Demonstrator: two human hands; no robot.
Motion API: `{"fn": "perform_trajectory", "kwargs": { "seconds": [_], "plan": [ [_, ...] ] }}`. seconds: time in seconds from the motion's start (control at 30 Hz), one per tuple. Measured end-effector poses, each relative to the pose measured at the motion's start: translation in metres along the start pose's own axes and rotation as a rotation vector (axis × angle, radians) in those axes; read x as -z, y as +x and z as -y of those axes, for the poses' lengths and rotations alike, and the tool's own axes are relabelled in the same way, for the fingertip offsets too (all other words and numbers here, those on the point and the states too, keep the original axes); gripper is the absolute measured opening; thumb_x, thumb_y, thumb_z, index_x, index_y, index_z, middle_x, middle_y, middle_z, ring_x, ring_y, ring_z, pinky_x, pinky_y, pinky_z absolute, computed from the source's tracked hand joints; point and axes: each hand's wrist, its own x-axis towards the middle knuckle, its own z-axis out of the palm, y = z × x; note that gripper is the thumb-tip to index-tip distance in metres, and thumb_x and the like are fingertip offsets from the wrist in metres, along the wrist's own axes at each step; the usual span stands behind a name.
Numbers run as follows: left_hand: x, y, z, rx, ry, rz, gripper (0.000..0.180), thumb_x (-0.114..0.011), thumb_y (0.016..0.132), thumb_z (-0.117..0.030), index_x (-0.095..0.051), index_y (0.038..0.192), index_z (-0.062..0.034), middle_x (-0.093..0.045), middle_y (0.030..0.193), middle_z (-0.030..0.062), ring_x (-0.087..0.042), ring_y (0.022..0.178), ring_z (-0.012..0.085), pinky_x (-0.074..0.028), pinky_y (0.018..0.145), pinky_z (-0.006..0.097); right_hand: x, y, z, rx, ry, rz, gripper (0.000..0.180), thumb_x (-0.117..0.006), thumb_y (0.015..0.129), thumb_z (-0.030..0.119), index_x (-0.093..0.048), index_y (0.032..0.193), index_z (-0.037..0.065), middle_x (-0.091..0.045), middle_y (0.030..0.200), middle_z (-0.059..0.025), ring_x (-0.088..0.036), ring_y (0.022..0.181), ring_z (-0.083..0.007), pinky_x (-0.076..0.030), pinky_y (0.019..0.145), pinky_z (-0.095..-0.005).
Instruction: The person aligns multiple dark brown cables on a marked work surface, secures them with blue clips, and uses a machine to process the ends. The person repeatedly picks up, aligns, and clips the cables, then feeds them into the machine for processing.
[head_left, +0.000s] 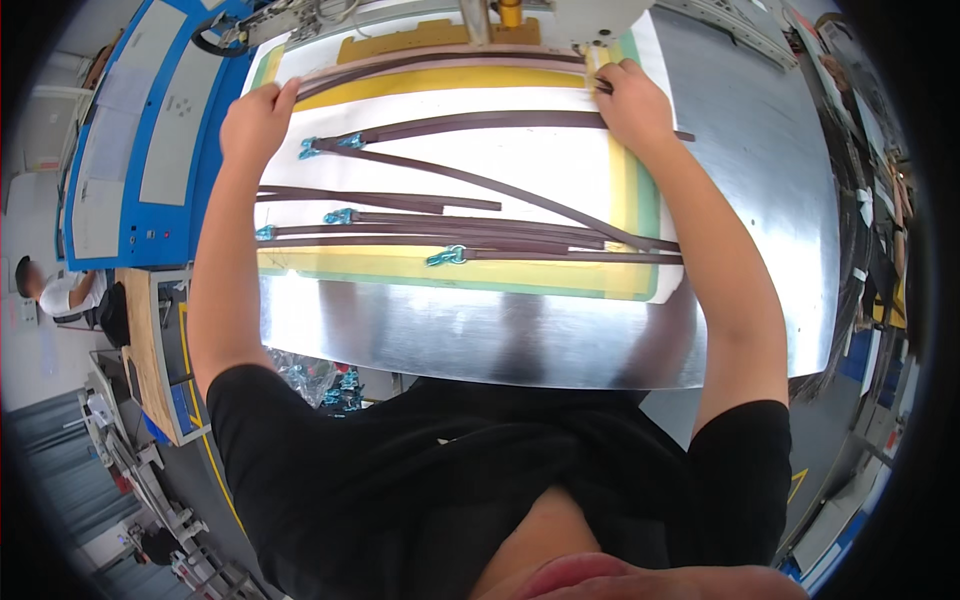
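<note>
A long dark brown strap [440,59] stretches from side to side along the far part of a white board [480,87] edged with yellow and green bands. At its left end my left hand [258,120] is closed, thumb and fingers pinching it. My right hand [637,103] is closed around the other end, a short dark piece showing between the fingers. Nearer to me lie more brown straps [480,125], several with shiny teal-wrapped fittings [448,256] at their ends. One strap [490,184] slants across the board.
Over the strap hangs a machine head [480,20] with a brass-coloured part [510,12]. A brass-yellow plate [430,42] lies behind the strap. The board rests on a shiny metal table [750,200]. A blue cabinet [140,130] stands left; another person [75,292] sits far left.
</note>
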Motion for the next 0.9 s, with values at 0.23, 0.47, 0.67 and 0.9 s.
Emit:
{"fn": "perform_trajectory", "kwargs": {
  "seconds": [0.23, 0.47, 0.67, 0.9],
  "plan": [
    [0.019, -0.096, 0.048, 0.030, -0.096, -0.150, 0.049, -0.062, 0.105, -0.041, -0.068, 0.081, 0.0008, -0.066, 0.075, 0.0199, -0.064, 0.070, 0.0391, -0.048, 0.066, 0.047, 0.022, -0.003, 0.015, -0.074, 0.157, 0.168, 0.045, -0.066, 0.092, 0.017, -0.059, 0.133, 0.000, -0.064, 0.127, -0.0228, -0.066, 0.115, -0.0421, -0.054, 0.101, -0.0483],
    [0.001, -0.180, 0.087, 0.193, -0.231, -0.106, 0.052, -0.065, 0.106, -0.037, -0.057, 0.075, 0.0043, -0.053, 0.065, 0.0160, -0.044, 0.059, 0.0260, -0.040, 0.060, 0.042, 0.023, -0.004, 0.042, 0.169, 0.048, 0.088, 0.030, -0.063, 0.095, 0.004, -0.061, 0.125, 0.000, -0.065, 0.120, -0.0208, -0.067, 0.111, -0.0403, -0.056, 0.094, -0.0488],
    [0.004, -0.206, 0.092, 0.219, -0.356, -0.140, 0.049, -0.069, 0.105, -0.030, -0.053, 0.073, 0.0039, -0.046, 0.062, 0.0101, -0.039, 0.061, 0.0152, -0.037, 0.057, 0.037, 0.004, 0.011, 0.049, 0.251, -0.072, 0.076, 0.020, -0.062, 0.096, 0.001, -0.067, 0.115, 0.001, -0.068, 0.114, -0.0199, -0.069, 0.107, -0.0395, -0.057, 0.090, -0.0482],
    [0.019, -0.199, 0.089, 0.161, -0.714, 0.022, 0.036, -0.069, 0.104, -0.022, -0.060, 0.078, 0.0017, -0.049, 0.065, -0.0008, -0.043, 0.066, 0.0082, -0.036, 0.060, 0.029, 0.015, 0.008, 0.058, 0.167, 0.124, 0.073, 0.023, -0.066, 0.097, 0.010, -0.070, 0.119, 0.002, -0.070, 0.115, -0.0197, -0.069, 0.107, -0.0391, -0.056, 0.091, -0.0483]
  ]
}}
